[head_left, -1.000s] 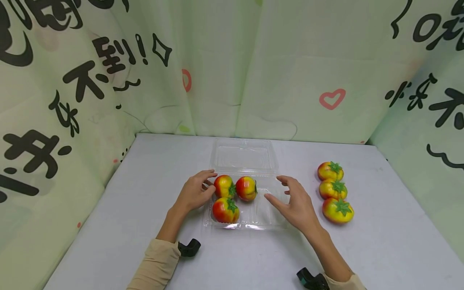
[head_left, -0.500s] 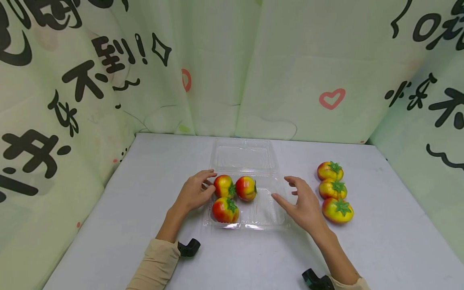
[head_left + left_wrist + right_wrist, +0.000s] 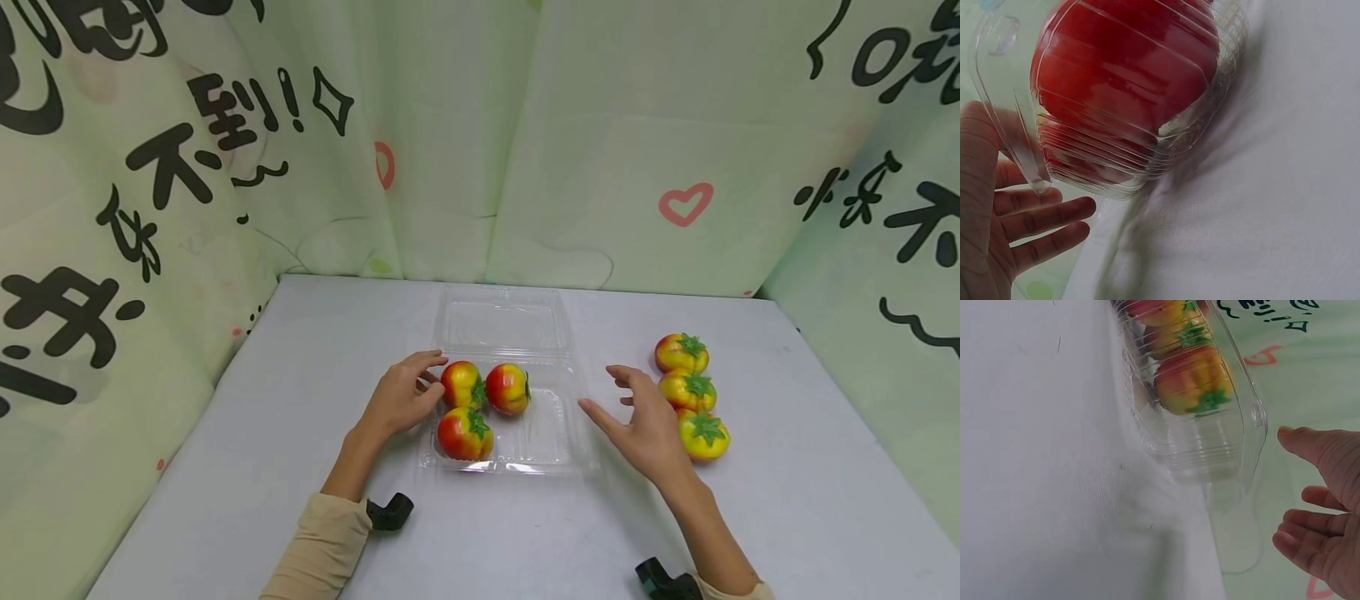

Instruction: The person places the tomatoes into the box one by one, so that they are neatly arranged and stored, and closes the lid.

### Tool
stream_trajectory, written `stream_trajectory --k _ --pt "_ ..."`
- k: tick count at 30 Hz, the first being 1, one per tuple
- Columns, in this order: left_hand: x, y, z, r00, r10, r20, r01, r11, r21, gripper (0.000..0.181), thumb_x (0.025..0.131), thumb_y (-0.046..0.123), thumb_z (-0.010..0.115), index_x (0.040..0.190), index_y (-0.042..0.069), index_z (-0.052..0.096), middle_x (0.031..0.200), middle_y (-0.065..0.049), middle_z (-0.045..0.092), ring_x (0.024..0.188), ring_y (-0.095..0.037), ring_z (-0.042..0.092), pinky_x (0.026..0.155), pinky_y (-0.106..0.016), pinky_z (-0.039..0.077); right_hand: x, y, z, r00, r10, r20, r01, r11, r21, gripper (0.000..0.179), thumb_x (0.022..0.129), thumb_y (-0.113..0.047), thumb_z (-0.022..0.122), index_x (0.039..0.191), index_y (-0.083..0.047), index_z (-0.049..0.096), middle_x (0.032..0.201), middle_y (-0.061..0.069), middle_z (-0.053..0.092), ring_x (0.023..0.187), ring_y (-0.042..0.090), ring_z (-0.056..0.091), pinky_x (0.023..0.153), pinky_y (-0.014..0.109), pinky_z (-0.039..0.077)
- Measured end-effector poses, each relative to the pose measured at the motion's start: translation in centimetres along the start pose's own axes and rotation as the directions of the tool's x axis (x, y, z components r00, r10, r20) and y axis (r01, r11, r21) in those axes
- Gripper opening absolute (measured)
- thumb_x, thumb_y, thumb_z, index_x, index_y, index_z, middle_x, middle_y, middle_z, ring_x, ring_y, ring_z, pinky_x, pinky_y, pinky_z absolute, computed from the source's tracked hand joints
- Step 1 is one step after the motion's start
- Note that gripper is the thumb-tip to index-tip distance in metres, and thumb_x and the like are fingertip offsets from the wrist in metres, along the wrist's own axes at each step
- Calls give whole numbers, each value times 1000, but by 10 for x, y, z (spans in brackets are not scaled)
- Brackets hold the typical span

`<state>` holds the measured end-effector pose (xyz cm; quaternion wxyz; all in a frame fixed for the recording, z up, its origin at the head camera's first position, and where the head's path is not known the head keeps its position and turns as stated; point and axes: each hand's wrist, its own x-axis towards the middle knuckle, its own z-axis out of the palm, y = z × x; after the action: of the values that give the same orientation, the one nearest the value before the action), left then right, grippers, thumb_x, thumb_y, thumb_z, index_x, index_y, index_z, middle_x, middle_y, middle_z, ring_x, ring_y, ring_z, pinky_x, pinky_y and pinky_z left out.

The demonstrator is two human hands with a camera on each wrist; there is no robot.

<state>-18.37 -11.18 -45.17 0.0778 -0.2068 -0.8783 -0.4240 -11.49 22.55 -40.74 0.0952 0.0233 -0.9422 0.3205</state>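
Observation:
In the head view, an unlidded clear plastic clamshell box (image 3: 551,425) holds three red-and-yellow tomato-like fruits with green leafy tops: one at back left (image 3: 459,382), one at back middle (image 3: 507,388), one at front left (image 3: 463,435). My left hand (image 3: 408,393) is at the box's left rim, thumb and fingers loosely bent beside the back-left fruit. In the left wrist view its thumb passes behind the clear rim and the other fingers stretch below it; firm contact cannot be made out. My right hand (image 3: 647,423) hovers between box and fruit row, fingers spread, holding nothing.
Three similar fruits (image 3: 688,390) stand in a row on the white table (image 3: 795,467), right of the right hand, which partly covers the front one. The box's clear lid (image 3: 504,321) lies folded back behind it. Printed curtains (image 3: 600,150) enclose the table's back and sides.
My right hand has moved right, from over the box's right side to beyond its rim, close to the fruit row. The left hand and the fruits have stayed in place.

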Motion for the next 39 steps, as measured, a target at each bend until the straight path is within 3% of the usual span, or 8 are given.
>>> stream_trajectory --k 25,39 --pt "0 1 0 1000 -10 -5 10 1000 2 41 89 10 64 128 -1 68 139 -18 63 96 -29 72 85 -42 62 -6 19 -13 996 -11 -88 13 1000 26 64 90 -24 78 138 6 48 138 26 55 121 44 55 96 60 53" --pt "0 3 -1 1000 -19 6 19 1000 -7 42 88 9 64 128 -2 68 139 -18 63 96 -30 72 86 -42 62 -13 28 -25 991 10 -135 -13 1000 -21 62 89 -25 79 135 7 51 134 28 58 116 44 58 97 63 50"
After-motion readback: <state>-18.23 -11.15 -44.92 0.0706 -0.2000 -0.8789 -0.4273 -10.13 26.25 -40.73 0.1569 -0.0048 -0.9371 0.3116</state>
